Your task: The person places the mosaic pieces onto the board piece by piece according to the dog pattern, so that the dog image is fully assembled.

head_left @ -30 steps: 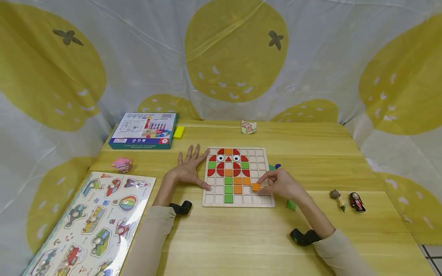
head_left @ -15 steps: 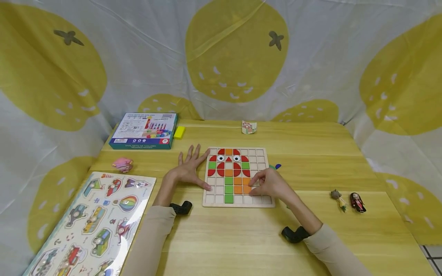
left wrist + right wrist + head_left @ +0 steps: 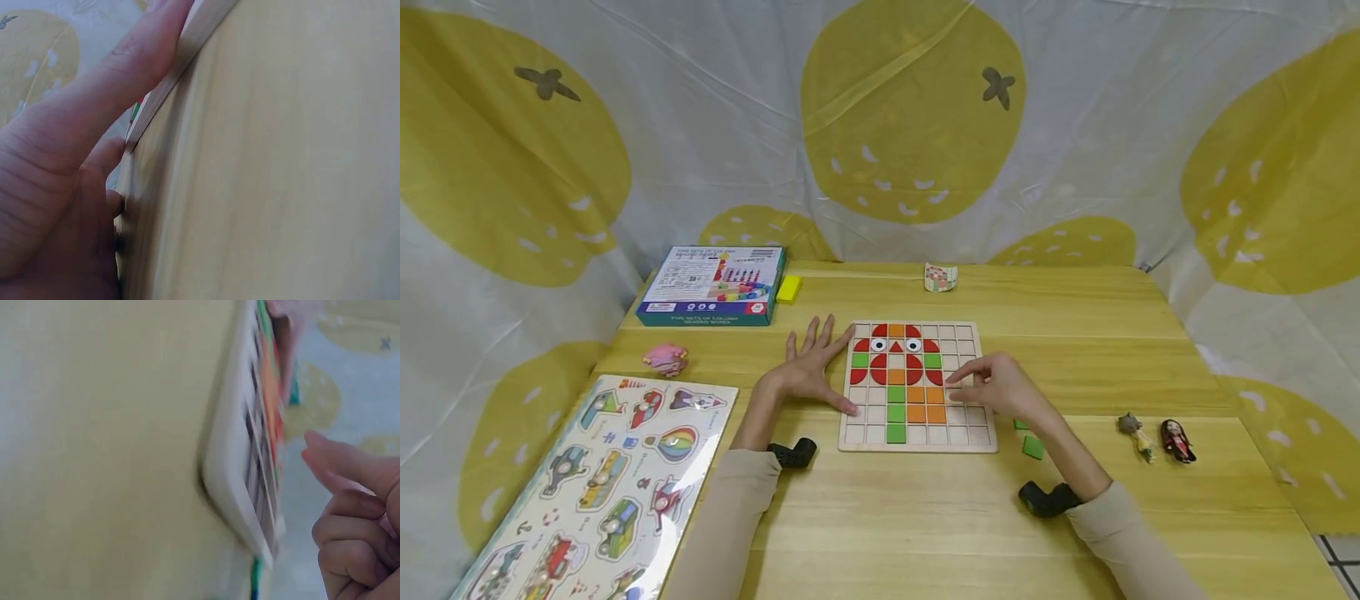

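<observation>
A wooden grid board lies on the table, its cells partly filled with red, green and orange pieces that form a bird-like figure with two round eyes. My left hand rests spread at the board's left edge, thumb and index finger touching it; in the left wrist view the thumb lies along that edge. Over the board's right side is my right hand, holding nothing, with thumb and index finger stretched out and a gap between them. In the right wrist view its other fingers are curled. An orange square tile sits in the lower rows.
Green tiles lie right of the board, partly behind my right wrist. Two small dolls are farther right. At left are a puzzle board, a pink toy, a box and a yellow block. A patterned card lies behind.
My right hand carried an orange tile leftward and set it in a cell under the orange row. It has let go and moved up and right. The left hand stays put.
</observation>
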Available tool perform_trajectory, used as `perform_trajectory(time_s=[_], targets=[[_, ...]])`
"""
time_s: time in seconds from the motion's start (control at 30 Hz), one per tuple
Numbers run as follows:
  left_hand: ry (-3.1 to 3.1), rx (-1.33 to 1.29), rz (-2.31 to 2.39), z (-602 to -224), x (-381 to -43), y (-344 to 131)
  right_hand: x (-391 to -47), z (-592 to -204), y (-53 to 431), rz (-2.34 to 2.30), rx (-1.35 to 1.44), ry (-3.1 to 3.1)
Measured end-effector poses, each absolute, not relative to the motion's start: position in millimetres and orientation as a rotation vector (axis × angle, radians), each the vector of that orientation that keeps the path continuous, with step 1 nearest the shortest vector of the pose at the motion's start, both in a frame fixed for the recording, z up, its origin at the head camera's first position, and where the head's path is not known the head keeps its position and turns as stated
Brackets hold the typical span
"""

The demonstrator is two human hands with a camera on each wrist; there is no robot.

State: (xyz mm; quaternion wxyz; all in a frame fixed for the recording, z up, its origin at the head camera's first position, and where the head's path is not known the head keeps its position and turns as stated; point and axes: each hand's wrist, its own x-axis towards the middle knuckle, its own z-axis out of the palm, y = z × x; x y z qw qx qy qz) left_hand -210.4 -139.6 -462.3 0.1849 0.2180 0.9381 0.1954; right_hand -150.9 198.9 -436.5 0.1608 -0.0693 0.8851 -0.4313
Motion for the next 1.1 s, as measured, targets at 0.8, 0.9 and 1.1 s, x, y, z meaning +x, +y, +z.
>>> perform_trajectory(time_s=[0.8,0.9,1.1], targets=[[2.659,0.628,0.513,-461.2,-211.6,-137.7,-187.8,-445.4,268.2,-1.181,-0.191,2.544],[2.656,0.628,0.52,-461.1,-210.5,-138.0,-186.5,-445.8,272.6,-1.195,-0.2,2.533],[2.648,0.618,0.54,-460.8,-208.7,-139.0,-183.2,-440.7,276.1,-1.134,-0.303,2.487]])
